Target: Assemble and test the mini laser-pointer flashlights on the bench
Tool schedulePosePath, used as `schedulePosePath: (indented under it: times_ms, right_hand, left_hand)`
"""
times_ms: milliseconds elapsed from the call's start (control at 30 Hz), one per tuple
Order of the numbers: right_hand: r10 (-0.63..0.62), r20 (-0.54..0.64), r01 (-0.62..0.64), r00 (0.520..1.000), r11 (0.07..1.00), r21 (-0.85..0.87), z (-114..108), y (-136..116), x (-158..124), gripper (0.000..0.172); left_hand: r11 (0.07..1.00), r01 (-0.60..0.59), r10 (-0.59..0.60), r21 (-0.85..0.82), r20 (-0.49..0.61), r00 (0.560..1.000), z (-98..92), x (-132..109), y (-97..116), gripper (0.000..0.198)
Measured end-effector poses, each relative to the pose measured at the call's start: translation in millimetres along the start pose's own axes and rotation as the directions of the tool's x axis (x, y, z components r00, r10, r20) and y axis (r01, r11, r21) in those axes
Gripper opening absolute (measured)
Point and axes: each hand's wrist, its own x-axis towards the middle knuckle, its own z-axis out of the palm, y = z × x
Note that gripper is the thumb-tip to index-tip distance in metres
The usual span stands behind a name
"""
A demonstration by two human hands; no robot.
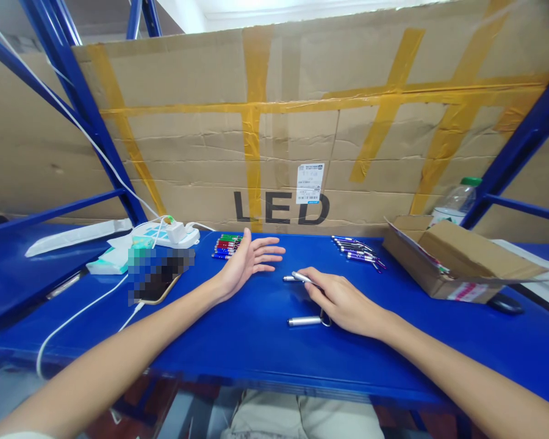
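L forearm (pixel 119 353) was closest, L hand (pixel 242 268) spread w/ nothing in it, while R hand (pixel 341 299) pinched a slim silver stick (pixel 303 278) over the bench (pixel 256 341), prob. light, stiff & a bit slick, best taken mid-length.

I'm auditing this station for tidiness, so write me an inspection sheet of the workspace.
Surface: blue tabletop, with things along its back and sides.
Job's things: one silver tube lies nearest the front edge; coloured tubes are grouped at back left, dark and purple tubes at back right.
Clutter: phone, teal-and-white packet, open cardboard box.
Hands: left hand open, nothing seen in it; right hand pinching another silver tube, a third's end beside it.
Cables: white charging cable at the phone; other white cords near the power strip.
Surroundings: cardboard panel marked LED behind; blue frame on both sides.
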Motion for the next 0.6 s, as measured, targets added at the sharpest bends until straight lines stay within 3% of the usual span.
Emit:
schedulePosePath:
  times_ms: [233,400,600]
  right_hand:
    - [0.064,-0.041,-0.067,0.997,0.994,-0.088,0.3,0.8,2.4,0.026]
    - [0.027,-0.045,-0.028,0.999,0.999,-0.041,-0.6,0.0,1.1,0.029]
    - [0.067,-0.047,-0.07,0.997,0.995,-0.072,-1.3,0.5,2.8,0.029]
  left_hand:
    - [1.0,0.009,-0.009,-0.011,-0.005,1.0,-0.5,0.1,0.4,0.087]
    - [1.0,0.011,-0.011,-0.003,-0.004,1.0,-0.6,0.5,-0.2,0.086]
    - [1.0,-0.005,0.005,-0.008,-0.008,1.0,-1.0,0.5,0.3,0.086]
